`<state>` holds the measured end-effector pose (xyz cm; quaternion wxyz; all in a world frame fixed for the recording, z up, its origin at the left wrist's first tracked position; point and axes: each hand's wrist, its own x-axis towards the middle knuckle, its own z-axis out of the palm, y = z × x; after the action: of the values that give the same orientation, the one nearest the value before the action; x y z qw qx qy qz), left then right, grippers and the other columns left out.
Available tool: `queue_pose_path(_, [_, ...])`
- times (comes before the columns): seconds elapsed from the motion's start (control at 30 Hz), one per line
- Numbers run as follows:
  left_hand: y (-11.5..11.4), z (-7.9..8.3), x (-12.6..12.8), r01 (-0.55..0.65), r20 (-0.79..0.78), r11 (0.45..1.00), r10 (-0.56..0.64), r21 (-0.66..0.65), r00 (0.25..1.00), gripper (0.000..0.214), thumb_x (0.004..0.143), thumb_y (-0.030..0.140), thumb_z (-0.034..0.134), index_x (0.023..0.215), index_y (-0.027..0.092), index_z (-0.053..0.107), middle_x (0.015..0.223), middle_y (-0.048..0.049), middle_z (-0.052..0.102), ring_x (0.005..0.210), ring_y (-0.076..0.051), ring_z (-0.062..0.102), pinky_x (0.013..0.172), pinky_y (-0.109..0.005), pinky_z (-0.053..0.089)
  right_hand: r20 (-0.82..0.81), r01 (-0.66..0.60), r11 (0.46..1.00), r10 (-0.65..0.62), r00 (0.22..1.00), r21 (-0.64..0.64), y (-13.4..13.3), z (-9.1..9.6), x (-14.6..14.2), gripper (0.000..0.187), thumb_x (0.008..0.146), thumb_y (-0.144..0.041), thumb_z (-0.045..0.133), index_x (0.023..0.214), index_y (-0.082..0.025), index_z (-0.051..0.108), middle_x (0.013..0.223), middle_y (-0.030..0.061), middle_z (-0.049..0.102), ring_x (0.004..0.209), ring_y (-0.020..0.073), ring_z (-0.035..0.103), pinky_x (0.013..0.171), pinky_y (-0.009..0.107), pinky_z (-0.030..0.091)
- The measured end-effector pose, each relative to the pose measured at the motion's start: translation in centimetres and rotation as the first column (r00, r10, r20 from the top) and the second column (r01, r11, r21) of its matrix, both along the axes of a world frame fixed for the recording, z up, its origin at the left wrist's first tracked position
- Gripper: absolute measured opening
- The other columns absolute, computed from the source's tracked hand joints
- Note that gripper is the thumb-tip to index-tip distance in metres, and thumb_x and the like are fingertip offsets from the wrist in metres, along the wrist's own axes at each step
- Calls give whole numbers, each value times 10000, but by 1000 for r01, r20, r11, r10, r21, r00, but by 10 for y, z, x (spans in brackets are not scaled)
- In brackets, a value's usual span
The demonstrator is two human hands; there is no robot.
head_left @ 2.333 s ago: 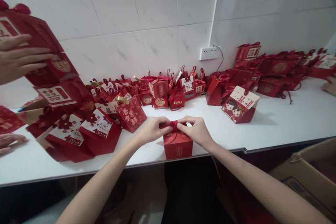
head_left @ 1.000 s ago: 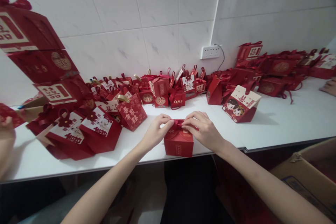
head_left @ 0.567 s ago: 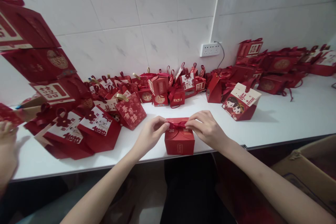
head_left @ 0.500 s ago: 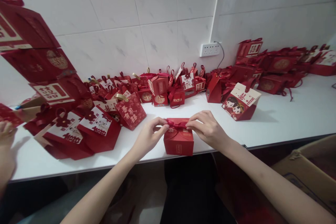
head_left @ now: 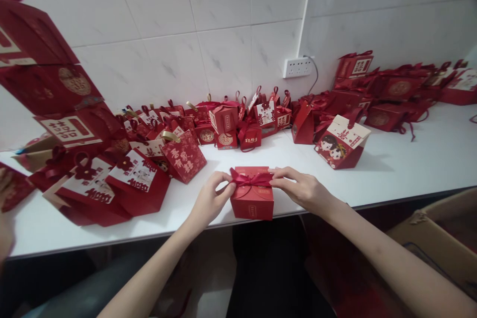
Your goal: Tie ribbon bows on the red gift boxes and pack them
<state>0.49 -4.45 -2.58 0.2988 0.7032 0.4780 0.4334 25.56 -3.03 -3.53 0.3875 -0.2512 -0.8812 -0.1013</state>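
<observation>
A small red gift box (head_left: 252, 201) stands near the front edge of the white counter (head_left: 410, 169). A red ribbon bow (head_left: 250, 179) lies across its top. My left hand (head_left: 210, 198) pinches the bow's left loop at the box's left side. My right hand (head_left: 303, 190) pinches the right loop, fingers closed on the ribbon. Both hands sit apart, with the ribbon stretched between them.
Several red gift boxes and bags (head_left: 223, 121) line the tiled wall. A box with a cartoon couple (head_left: 341, 145) stands to the right. Tall stacked red boxes (head_left: 48, 84) rise at left. Another person's hand (head_left: 7, 218) shows at far left. A cardboard carton (head_left: 443, 243) sits below right.
My hands have drawn apart, pulling the ribbon into a spread bow on the box. The other person's hand at left dropped from the stacked boxes to the counter edge.
</observation>
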Motion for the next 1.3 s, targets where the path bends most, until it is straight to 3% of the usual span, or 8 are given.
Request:
queue_pose_path(0.2, [-3, -4, 4, -31, 73, 999, 32, -14, 997, 160, 792, 334, 514, 747, 181, 509, 929, -63, 609, 918, -182, 589, 754, -285, 492, -55, -107, 994, 108, 993, 17, 3, -3, 6, 226, 889, -84, 435, 912, -201, 625, 943, 70, 635, 1088, 194, 614, 986, 395, 503])
queue_pose_path(0.4, [-4, -6, 9, -25, 99, 999, 27, -22, 995, 132, 791, 308, 513, 742, 189, 486, 957, -56, 588, 950, -171, 581, 726, -266, 515, -199, -37, 962, -19, 980, -272, 11, 37, -15, 121, 866, -246, 530, 838, -193, 636, 1029, 104, 609, 991, 226, 610, 882, 410, 504])
queue_pose_path(0.5, [-3, -5, 12, -18, 116, 1000, 18, -2, 993, 120, 777, 297, 519, 733, 189, 488, 932, -46, 577, 946, -168, 574, 744, -277, 524, -52, 69, 865, -109, 993, -497, 23, 53, -42, 179, 808, -329, 617, 725, -178, 667, 951, 97, 619, 877, 216, 621, 824, 371, 493])
queue_pose_path(0.6, [-4, -4, 14, -15, 133, 1000, 13, 12, 991, 74, 762, 259, 520, 753, 190, 493, 919, -37, 563, 932, -162, 572, 764, -286, 527, 97, 67, 707, 3, 995, -704, 34, 60, -61, 154, 741, -319, 681, 693, -173, 692, 793, 61, 650, 754, 192, 614, 667, 287, 474])
queue_pose_path(0.73, [-6, -2, 16, -4, 23, 992, 1, 123, 1000, 135, 769, 171, 475, 887, 194, 536, 944, -40, 566, 926, -161, 562, 818, -318, 502, 76, 19, 522, 88, 993, -853, 43, 60, -65, 150, 758, -281, 629, 711, -163, 710, 654, 10, 657, 605, 134, 565, 523, 223, 385])
queue_pose_path(1.0, [-3, -6, 16, 105, -210, 943, -39, 315, 977, 319, 763, 56, 407, 965, 213, 597, 1010, -59, 553, 1023, -206, 508, 926, -378, 406, 35, 52, 469, -46, 998, -882, 53, 59, -67, 156, 755, -256, 611, 657, -146, 664, 589, 5, 633, 522, 120, 517, 487, 236, 358])
queue_pose_path(1.2, [-1, -8, 14, 161, -224, 918, -82, 362, 971, 364, 766, 39, 401, 1025, 209, 593, 1070, -64, 557, 1067, -213, 499, 955, -389, 392, -49, 148, 578, -311, 949, -802, 39, 53, -37, 298, 828, -458, 542, 780, -174, 619, 802, 52, 669, 715, 172, 587, 622, 267, 404])
queue_pose_path(1.3, [0, -8, 14, 181, -229, 915, -101, 361, 968, 362, 771, 42, 399, 1028, 209, 594, 1071, -60, 569, 1055, -211, 506, 946, -394, 398, 165, 281, 439, -285, 944, -854, 22, 38, -10, 506, 831, -609, 435, 616, -170, 568, 596, 23, 570, 582, 159, 511, 562, 277, 346])
